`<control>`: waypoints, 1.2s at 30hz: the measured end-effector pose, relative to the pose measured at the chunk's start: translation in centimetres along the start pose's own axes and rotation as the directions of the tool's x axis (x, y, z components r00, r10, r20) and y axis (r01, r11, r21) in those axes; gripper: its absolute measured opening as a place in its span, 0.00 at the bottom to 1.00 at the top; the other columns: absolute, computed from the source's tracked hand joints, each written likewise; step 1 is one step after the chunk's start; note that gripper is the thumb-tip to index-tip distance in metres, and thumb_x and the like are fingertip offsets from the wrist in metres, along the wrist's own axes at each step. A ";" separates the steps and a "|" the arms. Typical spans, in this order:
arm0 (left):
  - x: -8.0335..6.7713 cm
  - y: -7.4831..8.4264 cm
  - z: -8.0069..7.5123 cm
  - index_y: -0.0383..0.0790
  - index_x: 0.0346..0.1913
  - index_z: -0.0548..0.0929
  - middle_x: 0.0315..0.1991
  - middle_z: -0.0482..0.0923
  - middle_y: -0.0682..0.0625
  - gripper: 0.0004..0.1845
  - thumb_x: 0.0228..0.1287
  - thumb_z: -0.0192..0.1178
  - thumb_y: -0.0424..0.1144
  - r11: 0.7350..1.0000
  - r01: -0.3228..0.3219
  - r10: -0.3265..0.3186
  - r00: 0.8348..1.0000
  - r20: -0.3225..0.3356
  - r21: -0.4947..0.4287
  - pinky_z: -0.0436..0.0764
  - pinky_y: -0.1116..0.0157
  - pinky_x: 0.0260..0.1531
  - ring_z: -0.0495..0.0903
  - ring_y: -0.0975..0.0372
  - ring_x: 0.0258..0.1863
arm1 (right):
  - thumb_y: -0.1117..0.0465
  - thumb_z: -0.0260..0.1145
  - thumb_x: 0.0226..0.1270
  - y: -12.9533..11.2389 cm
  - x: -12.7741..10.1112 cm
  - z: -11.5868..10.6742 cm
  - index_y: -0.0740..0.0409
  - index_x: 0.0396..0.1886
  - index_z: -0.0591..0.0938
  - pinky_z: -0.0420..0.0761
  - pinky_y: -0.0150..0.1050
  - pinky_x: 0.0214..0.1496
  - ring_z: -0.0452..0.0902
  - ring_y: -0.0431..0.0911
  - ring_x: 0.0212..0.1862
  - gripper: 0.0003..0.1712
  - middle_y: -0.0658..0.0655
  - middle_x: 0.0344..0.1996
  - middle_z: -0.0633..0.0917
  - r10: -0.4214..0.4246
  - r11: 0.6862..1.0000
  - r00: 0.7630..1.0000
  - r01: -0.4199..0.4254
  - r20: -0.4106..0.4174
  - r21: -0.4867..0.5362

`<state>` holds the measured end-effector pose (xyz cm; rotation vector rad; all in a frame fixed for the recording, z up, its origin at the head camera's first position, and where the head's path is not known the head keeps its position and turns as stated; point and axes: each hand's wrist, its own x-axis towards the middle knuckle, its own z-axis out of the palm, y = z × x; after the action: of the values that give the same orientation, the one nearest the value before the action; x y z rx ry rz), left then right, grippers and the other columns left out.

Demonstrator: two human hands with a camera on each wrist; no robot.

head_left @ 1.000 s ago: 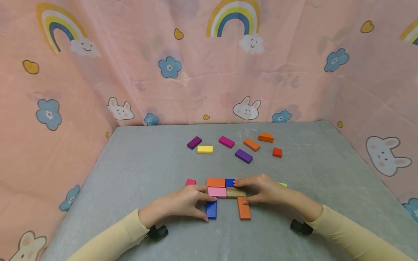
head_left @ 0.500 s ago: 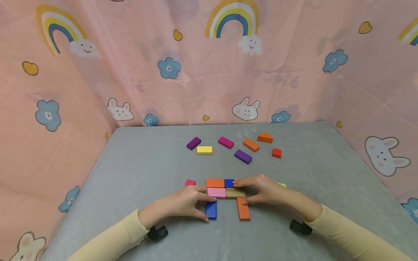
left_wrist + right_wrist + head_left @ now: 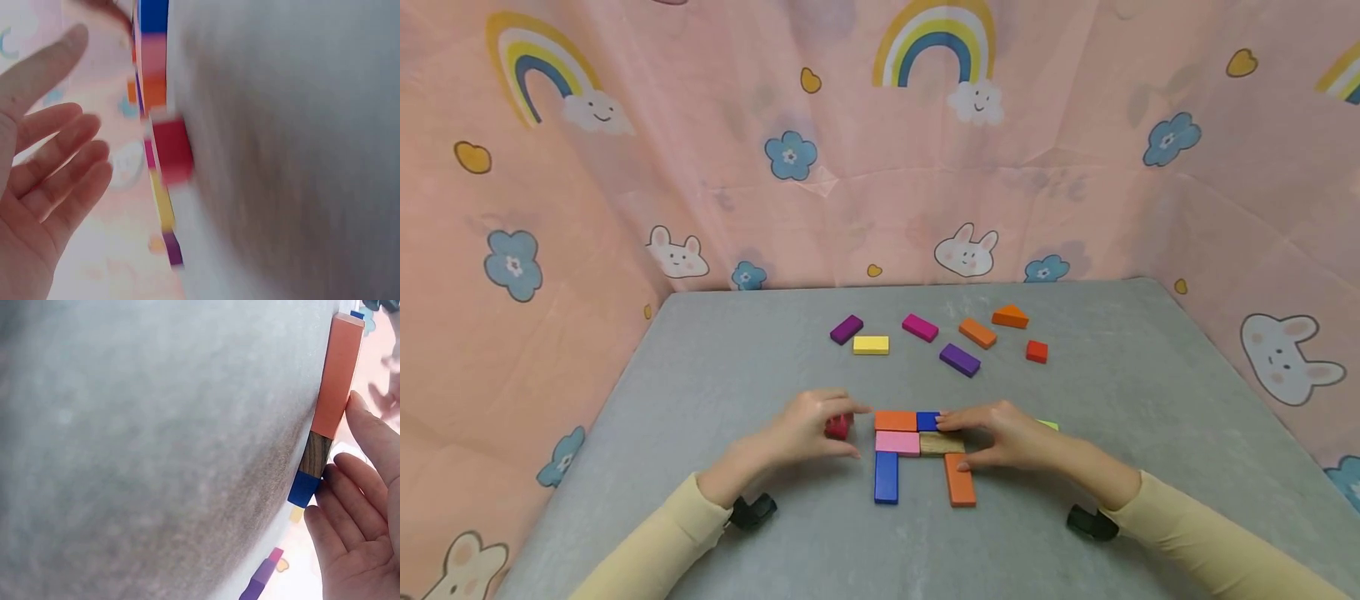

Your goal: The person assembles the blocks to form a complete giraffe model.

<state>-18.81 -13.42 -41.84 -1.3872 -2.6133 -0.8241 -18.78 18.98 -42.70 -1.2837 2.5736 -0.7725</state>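
Note:
Flat blocks form a figure on the table: an orange block (image 3: 895,421) and a small blue block (image 3: 927,421) in the far row, a pink block (image 3: 897,443) and a wood-grain block (image 3: 934,446) below, then a long blue block (image 3: 886,479) and a long orange block (image 3: 960,487) as two legs. My left hand (image 3: 808,427) hovers over a red block (image 3: 172,150) left of the figure, fingers spread and apart from it in the left wrist view. My right hand (image 3: 1015,437) rests lightly on the figure, thumb at the orange leg, fingertips at the small blue block.
Farther back lie a dark purple block (image 3: 847,329), a yellow block (image 3: 871,345), a magenta block (image 3: 921,327), a violet block (image 3: 959,360), an orange block (image 3: 977,332), an orange triangle (image 3: 1011,317) and a red cube (image 3: 1037,352). A lime block (image 3: 1048,425) peeks past my right hand.
My left hand has left the long blue block and moved away and slightly left, to the red block. My right hand and the figure stay as they were.

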 end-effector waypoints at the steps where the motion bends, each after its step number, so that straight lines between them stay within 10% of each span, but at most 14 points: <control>1: -0.1 -0.4 -0.4 0.44 0.48 0.79 0.32 0.76 0.53 0.26 0.43 0.69 0.49 1.000 0.019 -0.019 1.000 -0.020 0.002 0.75 0.73 0.26 0.73 0.65 0.31 | 0.47 0.67 0.49 0.0 0.0 0.0 0.48 0.55 0.75 0.74 0.41 0.52 0.71 0.39 0.56 0.31 0.47 0.53 0.76 0.006 1.000 1.000 -0.006 0.004 0.001; 13: -0.8 -3.5 -1.0 0.46 0.42 0.81 0.34 0.74 0.55 0.20 0.42 0.69 0.47 0.975 0.220 -0.218 0.974 0.065 -0.020 0.77 0.68 0.33 0.74 0.64 0.34 | 0.46 0.67 0.49 0.1 0.0 0.0 0.47 0.55 0.74 0.73 0.40 0.53 0.70 0.38 0.56 0.31 0.45 0.54 0.75 0.024 1.000 1.000 -0.024 0.016 0.001; 36: -0.9 -4.0 -1.2 0.49 0.36 0.82 0.30 0.76 0.58 0.15 0.41 0.70 0.46 0.967 0.252 -0.247 0.962 0.116 -0.036 0.77 0.70 0.31 0.74 0.66 0.30 | 0.47 0.67 0.49 0.1 0.1 -0.1 0.49 0.55 0.75 0.74 0.41 0.52 0.71 0.40 0.56 0.31 0.47 0.53 0.77 0.004 1.000 1.000 -0.004 0.006 0.004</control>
<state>-21.63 -16.43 -42.80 -1.1595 -2.9158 -0.8690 -18.97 18.95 -42.68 -1.2775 2.5675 -0.7717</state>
